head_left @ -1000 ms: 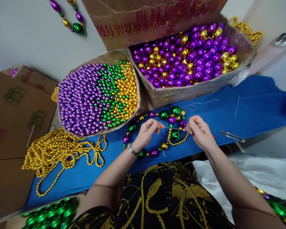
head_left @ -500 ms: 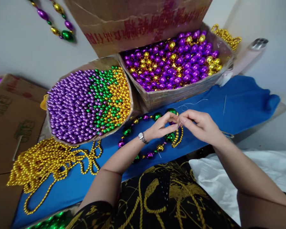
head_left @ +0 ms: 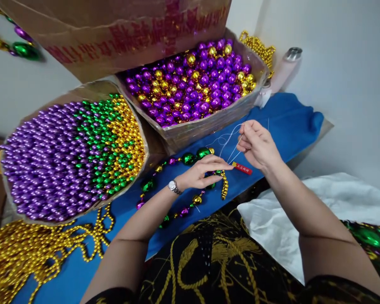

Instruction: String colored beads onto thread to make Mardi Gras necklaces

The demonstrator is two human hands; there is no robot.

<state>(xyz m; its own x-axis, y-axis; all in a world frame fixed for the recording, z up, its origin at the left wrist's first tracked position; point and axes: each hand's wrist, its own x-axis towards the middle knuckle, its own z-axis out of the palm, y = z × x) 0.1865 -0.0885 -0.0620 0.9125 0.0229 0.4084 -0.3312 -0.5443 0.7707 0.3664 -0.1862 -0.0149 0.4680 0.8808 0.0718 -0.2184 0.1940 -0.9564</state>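
Now that left hand (head_left: 204, 172) and right hand (head_left: 258, 143) have parted, right pinches thread (head_left: 235, 150), left spreads over necklace (head_left: 188, 158); thread work seems unfinished.

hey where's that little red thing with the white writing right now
In the head view, right of centre, the red piece lies on the blue cloth, below the right hand and just right of the left hand.

WALLS: left wall (head_left: 58, 74), pale grey, darker low down; right wall (head_left: 345, 80), pale grey, smooth, a soft vertical shadow at its upper left | FURNITURE: 1 table (head_left: 327, 126), blue cloth (head_left: 293, 122) spread over it, bare corner showing at right | LIGHT: cool, diffuse, dimmer beneath the table's near edge
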